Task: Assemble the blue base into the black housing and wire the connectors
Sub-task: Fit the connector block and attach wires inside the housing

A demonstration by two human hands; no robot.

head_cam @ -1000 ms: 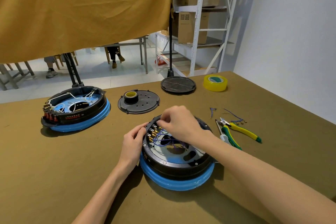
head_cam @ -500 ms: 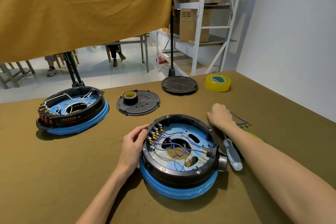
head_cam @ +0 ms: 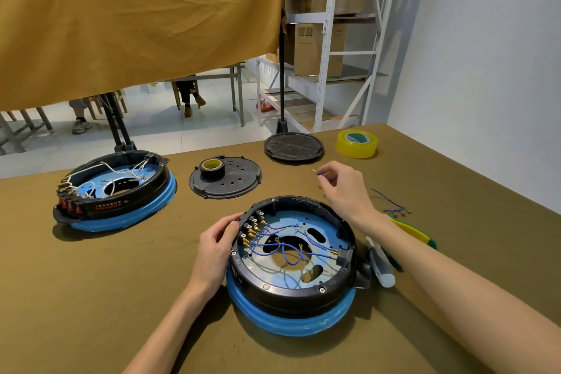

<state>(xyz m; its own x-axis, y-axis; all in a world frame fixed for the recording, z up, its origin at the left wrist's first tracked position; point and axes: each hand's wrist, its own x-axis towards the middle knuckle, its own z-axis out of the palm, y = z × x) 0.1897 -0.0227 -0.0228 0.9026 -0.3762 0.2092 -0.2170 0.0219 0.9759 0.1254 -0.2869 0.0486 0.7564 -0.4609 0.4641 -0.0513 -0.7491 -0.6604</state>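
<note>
The right forearm covers most of the yellow-handled pliers [head_cam: 416,234] and the upper part of the clear-handled screwdriver [head_cam: 383,267]; only their ends show beside the wrist. The connector terminals [head_cam: 249,232] along the inner wall of the black housing [head_cam: 291,297] are small and partly shadowed, so individual contacts cannot be distinguished. The blue base [head_cam: 288,320] sits under the black housing on the counter [head_cam: 91,297], and only its outer rim and inner floor plate show.

The left hand [head_cam: 217,249] grips the housing rim, fingers [head_cam: 232,223] curled over the edge just beside the terminals. The right hand [head_cam: 344,188] is raised beyond the housing, its fingers pinching a short blue wire [head_cam: 319,173] with a brass end that projects past the fingertips.

Blue wires [head_cam: 285,247] loop across the floor plate, below the left fingers. Loose blue wires [head_cam: 391,206] lie on the counter behind the right wrist. Beyond the right fingers sit a yellow tape roll [head_cam: 357,143] and a black disc [head_cam: 293,147]. Beyond the left fingers a perforated black cover [head_cam: 233,184] carries a small tape roll [head_cam: 212,167]. A second assembly [head_cam: 115,191] with white wires stands well apart from the left hand.
</note>
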